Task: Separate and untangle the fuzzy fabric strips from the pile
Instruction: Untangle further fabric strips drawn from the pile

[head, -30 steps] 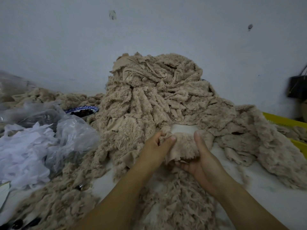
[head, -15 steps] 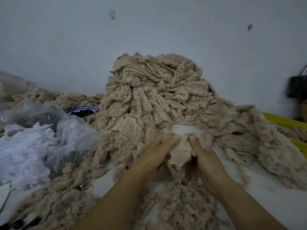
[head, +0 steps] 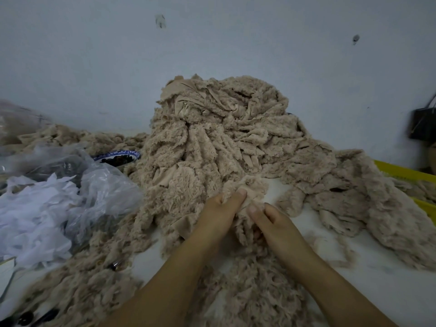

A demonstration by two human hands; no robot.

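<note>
Two pinches — left grip [head: 220, 210], right grip [head: 275, 223], strip [head: 250, 187]

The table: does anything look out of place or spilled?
A blue-rimmed bowl of dark bits sits wedged between the fuzzy pile and a plastic bag, partly hidden; odd among fabric. Fuzzy scraps also spill over the yellow crate at right.
</note>
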